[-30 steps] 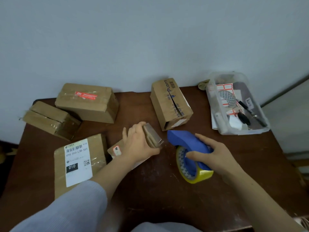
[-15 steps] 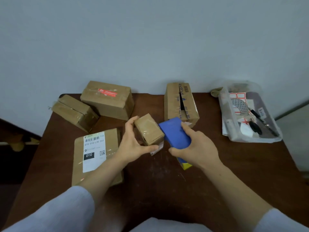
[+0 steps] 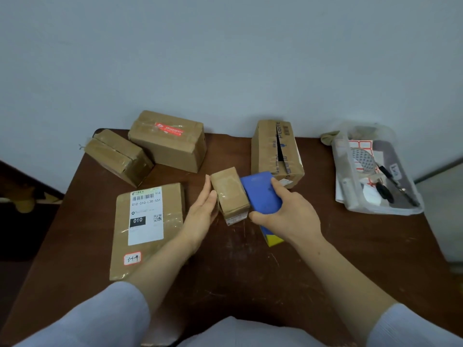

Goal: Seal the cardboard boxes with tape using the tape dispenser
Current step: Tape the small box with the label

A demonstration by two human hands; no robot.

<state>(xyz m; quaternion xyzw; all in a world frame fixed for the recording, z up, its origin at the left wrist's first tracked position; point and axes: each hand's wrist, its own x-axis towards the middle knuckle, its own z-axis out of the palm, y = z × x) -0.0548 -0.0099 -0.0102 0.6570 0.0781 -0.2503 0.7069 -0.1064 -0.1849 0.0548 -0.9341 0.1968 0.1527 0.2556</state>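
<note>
The left hand [image 3: 200, 216], fingers straight, presses the small box [image 3: 229, 194] from 9 o'clock; the right hand [image 3: 288, 216], fingers curled, grips the tape dispenser [image 3: 260, 194] at its 3 o'clock

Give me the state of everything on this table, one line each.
small box, taped, left hand flat against it
tape dispenser, gripped by right hand, beside small box
tall box, top seam gaping open
labelled flat box, taped shut
red-sticker box, taped shut
far-left box, taped over
clear bin, open-topped
</note>
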